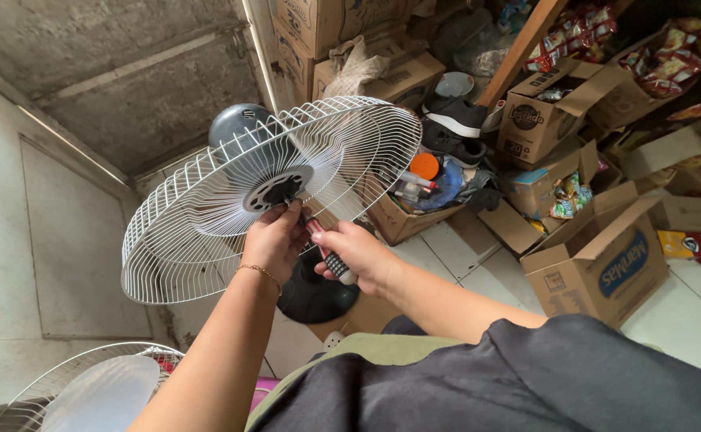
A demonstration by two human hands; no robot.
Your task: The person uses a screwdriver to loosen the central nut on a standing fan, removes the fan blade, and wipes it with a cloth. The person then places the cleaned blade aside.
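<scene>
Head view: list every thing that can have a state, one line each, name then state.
White wire fan guard: mounted on the fan, tilted, blade absent.
Grey motor housing: behind the guard, partly hidden.
Left hand: fingers pinched at the guard's hub.
Right hand: closed around the screwdriver.
Screwdriver: gripped, tip toward the hub.
Black round fan base: on the floor.
Second fan guard: lying low, blade inside.
Cardboard box: flaps open.

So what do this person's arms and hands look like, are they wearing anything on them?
Both forearms are bare, with no gloves. The left hand has a thin gold-coloured chain bracelet at the wrist. The right hand wears nothing visible; its arm comes out of a dark grey short sleeve.
</scene>
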